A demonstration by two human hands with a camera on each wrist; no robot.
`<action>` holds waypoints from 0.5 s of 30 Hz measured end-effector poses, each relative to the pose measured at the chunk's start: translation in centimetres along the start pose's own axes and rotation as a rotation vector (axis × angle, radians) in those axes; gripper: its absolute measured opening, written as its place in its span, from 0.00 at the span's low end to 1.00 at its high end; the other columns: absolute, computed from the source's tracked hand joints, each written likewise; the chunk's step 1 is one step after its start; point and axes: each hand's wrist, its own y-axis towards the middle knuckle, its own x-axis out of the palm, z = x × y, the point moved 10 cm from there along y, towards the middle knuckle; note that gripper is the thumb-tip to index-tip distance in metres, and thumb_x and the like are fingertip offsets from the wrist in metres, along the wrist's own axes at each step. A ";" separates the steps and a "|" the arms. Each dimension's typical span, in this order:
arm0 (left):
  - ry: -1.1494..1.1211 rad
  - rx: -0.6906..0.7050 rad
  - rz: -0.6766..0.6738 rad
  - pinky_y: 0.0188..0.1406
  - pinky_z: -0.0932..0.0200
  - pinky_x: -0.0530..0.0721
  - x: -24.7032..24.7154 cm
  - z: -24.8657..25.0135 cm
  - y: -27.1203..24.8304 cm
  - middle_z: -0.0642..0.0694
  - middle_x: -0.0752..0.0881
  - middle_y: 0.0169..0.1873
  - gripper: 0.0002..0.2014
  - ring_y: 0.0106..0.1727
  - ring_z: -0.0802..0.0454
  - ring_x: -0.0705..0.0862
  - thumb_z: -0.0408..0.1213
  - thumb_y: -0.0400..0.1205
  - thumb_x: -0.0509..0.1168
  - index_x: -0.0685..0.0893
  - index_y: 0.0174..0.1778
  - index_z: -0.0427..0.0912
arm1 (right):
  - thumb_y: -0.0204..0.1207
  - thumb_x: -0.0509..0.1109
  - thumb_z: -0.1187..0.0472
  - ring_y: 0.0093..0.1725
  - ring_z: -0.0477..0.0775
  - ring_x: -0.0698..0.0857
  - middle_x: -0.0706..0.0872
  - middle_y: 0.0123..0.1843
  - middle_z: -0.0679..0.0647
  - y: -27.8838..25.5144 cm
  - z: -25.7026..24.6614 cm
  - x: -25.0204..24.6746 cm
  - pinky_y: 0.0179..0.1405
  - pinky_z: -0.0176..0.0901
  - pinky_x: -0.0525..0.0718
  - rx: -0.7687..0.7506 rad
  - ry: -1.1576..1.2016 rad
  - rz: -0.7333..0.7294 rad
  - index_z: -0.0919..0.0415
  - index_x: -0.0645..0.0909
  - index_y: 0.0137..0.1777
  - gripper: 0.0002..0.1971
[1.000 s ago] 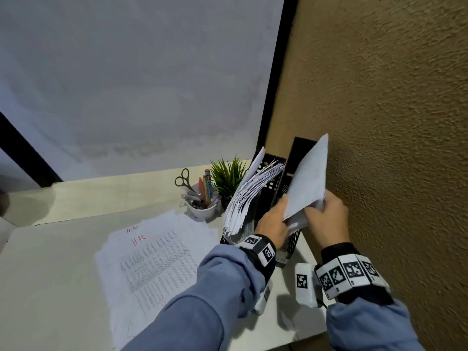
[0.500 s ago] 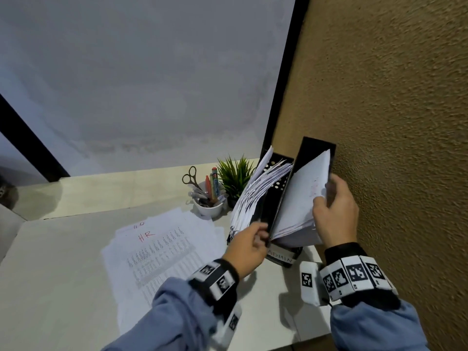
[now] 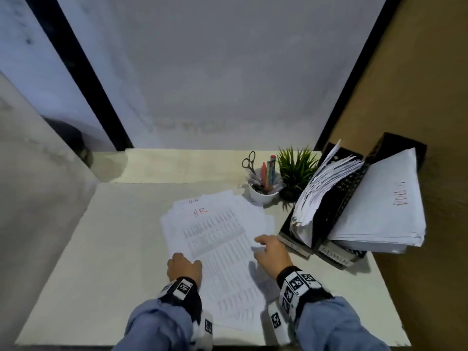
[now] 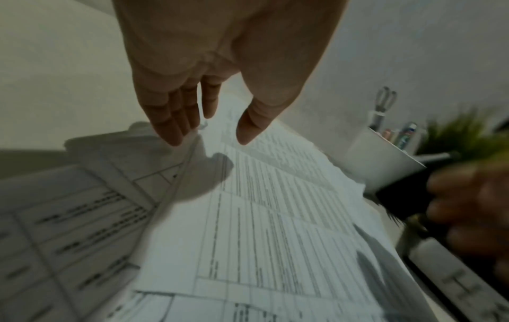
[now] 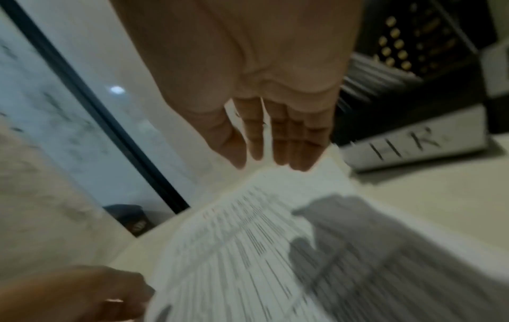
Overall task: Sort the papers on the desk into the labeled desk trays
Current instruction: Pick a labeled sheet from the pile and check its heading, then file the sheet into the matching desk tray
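A pile of printed papers (image 3: pixel 222 239) lies mid-desk, its top sheet marked "HR" in red. My left hand (image 3: pixel 184 267) is at the pile's left edge, and in the left wrist view its straight fingers (image 4: pixel 176 130) hover just above the sheets (image 4: pixel 275 217), holding nothing. My right hand (image 3: pixel 272 252) is at the pile's right edge, with its straight fingers (image 5: pixel 300 148) over the paper's far edge (image 5: pixel 275 250). Two black trays stand at the right: the HR tray (image 3: pixel 329 211) (image 5: pixel 413 143) stuffed with sheets, and the ADMIN tray (image 3: pixel 338 259) holding a thick sheaf (image 3: pixel 379 211).
A white cup (image 3: pixel 263 196) with scissors and pens and a small green plant (image 3: pixel 296 168) stand behind the pile, left of the trays. A brown wall (image 3: pixel 430 97) runs close along the right. The desk's near edge (image 3: pixel 202 347) is just below my wrists.
My right hand let go of the sheaf, which now rests in the ADMIN tray. Both hands came down and left from the trays to the pile on the desk.
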 end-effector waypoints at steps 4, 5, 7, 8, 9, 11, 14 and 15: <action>-0.101 -0.016 0.013 0.64 0.47 0.76 -0.5 -0.7 0.9 0.33 0.74 0.68 0.25 0.66 0.34 0.76 0.36 0.78 0.65 0.70 0.71 0.31 | 0.72 0.63 0.61 0.53 0.56 0.75 0.73 0.55 0.59 1.7 4.4 3.0 0.48 0.42 0.74 0.227 -0.160 -0.063 0.61 0.70 0.51 0.09; -0.127 -0.011 0.000 0.64 0.48 0.76 -0.4 -0.7 1.2 0.33 0.75 0.68 0.26 0.67 0.35 0.76 0.37 0.79 0.64 0.69 0.72 0.32 | 0.71 0.63 0.61 0.50 0.55 0.72 0.71 0.51 0.58 1.9 4.7 3.0 0.44 0.42 0.71 0.242 -0.174 -0.049 0.60 0.67 0.47 0.09; -0.183 -0.033 -0.016 0.64 0.49 0.77 -0.3 -0.9 1.6 0.33 0.76 0.68 0.26 0.66 0.35 0.78 0.39 0.80 0.64 0.68 0.72 0.33 | 0.70 0.64 0.63 0.47 0.54 0.69 0.69 0.47 0.58 1.9 4.6 2.9 0.42 0.42 0.67 0.248 -0.174 -0.014 0.60 0.64 0.44 0.09; -0.204 -0.046 -0.019 0.64 0.49 0.78 -0.4 -1.1 1.8 0.34 0.77 0.68 0.26 0.65 0.35 0.78 0.40 0.80 0.64 0.69 0.72 0.34 | 0.70 0.64 0.64 0.46 0.54 0.68 0.69 0.46 0.58 2.0 4.5 2.9 0.41 0.42 0.67 0.248 -0.157 0.007 0.59 0.64 0.42 0.09; -0.213 -0.048 -0.022 0.63 0.49 0.79 -0.3 -1.2 2.0 0.34 0.78 0.66 0.25 0.64 0.36 0.79 0.41 0.80 0.65 0.70 0.71 0.35 | 0.70 0.64 0.65 0.45 0.53 0.68 0.68 0.45 0.58 2.1 4.3 2.9 0.41 0.41 0.66 0.243 -0.141 0.027 0.59 0.63 0.40 0.09; -0.199 -0.016 -0.022 0.58 0.52 0.80 -0.4 -0.9 2.4 0.36 0.82 0.61 0.22 0.60 0.37 0.82 0.42 0.79 0.67 0.75 0.66 0.36 | 0.71 0.64 0.65 0.45 0.52 0.69 0.70 0.43 0.56 2.2 3.9 3.2 0.41 0.40 0.67 0.236 -0.097 0.031 0.59 0.65 0.41 0.08; -0.165 0.056 -0.003 0.46 0.57 0.79 -1.2 0.2 2.5 0.41 0.84 0.47 0.13 0.50 0.41 0.84 0.41 0.78 0.69 0.79 0.53 0.39 | 0.73 0.66 0.66 0.47 0.54 0.77 0.78 0.46 0.55 2.3 3.7 4.1 0.43 0.38 0.73 0.237 0.033 0.032 0.67 0.77 0.55 0.11; -0.162 0.083 0.011 0.43 0.59 0.78 -1.6 0.6 2.5 0.43 0.84 0.43 0.09 0.47 0.42 0.83 0.39 0.77 0.69 0.79 0.47 0.40 | 0.73 0.67 0.66 0.48 0.55 0.80 0.81 0.48 0.58 2.3 3.7 4.2 0.44 0.38 0.75 0.244 0.069 0.038 0.70 0.78 0.58 0.14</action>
